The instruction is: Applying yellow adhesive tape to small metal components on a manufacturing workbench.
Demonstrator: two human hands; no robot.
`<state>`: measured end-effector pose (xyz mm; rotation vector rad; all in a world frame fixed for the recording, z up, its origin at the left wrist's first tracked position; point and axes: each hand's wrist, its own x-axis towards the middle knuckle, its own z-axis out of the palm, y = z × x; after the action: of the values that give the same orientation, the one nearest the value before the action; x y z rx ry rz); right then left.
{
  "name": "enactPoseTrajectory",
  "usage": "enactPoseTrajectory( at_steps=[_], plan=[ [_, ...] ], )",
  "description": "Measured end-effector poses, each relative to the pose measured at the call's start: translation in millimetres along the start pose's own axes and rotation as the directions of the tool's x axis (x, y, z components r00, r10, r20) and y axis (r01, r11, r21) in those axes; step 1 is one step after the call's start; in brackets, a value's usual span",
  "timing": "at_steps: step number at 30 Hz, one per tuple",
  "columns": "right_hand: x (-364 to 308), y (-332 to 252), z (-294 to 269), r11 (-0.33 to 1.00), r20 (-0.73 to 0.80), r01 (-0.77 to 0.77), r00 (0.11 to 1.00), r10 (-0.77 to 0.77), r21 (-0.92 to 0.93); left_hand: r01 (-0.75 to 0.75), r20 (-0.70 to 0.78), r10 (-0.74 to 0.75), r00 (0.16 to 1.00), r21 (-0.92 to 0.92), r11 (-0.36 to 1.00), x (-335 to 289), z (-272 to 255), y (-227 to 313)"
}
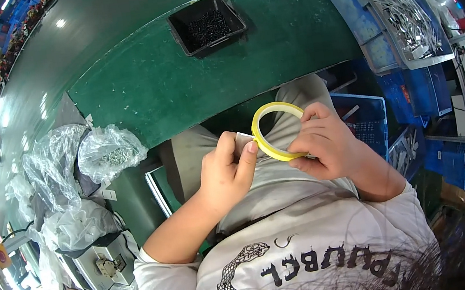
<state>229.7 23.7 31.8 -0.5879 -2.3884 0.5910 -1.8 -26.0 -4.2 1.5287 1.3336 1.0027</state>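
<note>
Over my lap I hold a roll of yellow tape [274, 152], its ring tilted so that I look through its pale core. My right hand [327, 143] grips the right side of the roll, thumb and fingers closed on its rim. At the roll's left edge my left hand [225, 168] is closed in a pinch. Between its thumb and forefinger sits a small whitish flat piece [243, 139], which touches or nearly touches the tape. Whether the tape's loose end is stuck to this piece, I cannot tell.
A black bin [187, 44] of small dark parts stands on the green table [294, 31]. At the far right is a blue crate [367, 27] of metal strips. Clear plastic bags [110, 152] lie left, above a grey metal device [105, 267]. A blue basket [377, 105] sits right of my lap.
</note>
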Motion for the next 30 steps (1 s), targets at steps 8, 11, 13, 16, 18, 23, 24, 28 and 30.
enactPoseTrajectory(
  at_steps=[8,11,13,16,18,23,24,28,30],
  plan=[
    [1,-1,3,0.999,-0.008,-0.003,1.0,0.004,0.038,0.063,0.017,-0.061,0.998,-0.165,0.984,-2,1,-3],
    [1,0,5,0.999,-0.014,0.008,1.0,-0.007,0.05,0.088,0.021,-0.085,0.996,-0.262,0.961,-5,4,-8],
    [2,0,5,0.999,-0.016,0.011,1.0,-0.01,0.044,0.091,0.021,-0.09,0.996,-0.308,0.947,-6,4,-10],
    [1,0,5,0.999,-0.019,0.016,1.0,-0.015,0.042,0.13,0.06,-0.117,0.991,-0.315,0.94,-7,3,-10],
    [0,0,5,0.999,-0.02,0.016,1.0,-0.015,0.048,0.121,0.077,-0.101,0.992,-0.335,0.935,-7,4,-11],
    [-1,0,6,0.999,-0.029,0.007,1.0,-0.006,0.041,0.069,0.125,-0.018,0.992,-0.417,0.906,-9,2,-15],
    [0,0,6,0.999,-0.03,0.005,1.0,-0.003,0.041,0.053,0.135,0.005,0.991,-0.429,0.901,-9,2,-15],
    [1,-1,4,1.0,-0.031,-0.002,1.0,0.003,0.02,0.11,0.213,-0.007,0.977,-0.472,0.875,-6,-1,-13],
    [2,-1,4,1.0,-0.029,-0.004,1.0,0.004,0.008,0.155,0.269,0.0,0.963,-0.553,0.818,-6,-1,-16]
  ],
)
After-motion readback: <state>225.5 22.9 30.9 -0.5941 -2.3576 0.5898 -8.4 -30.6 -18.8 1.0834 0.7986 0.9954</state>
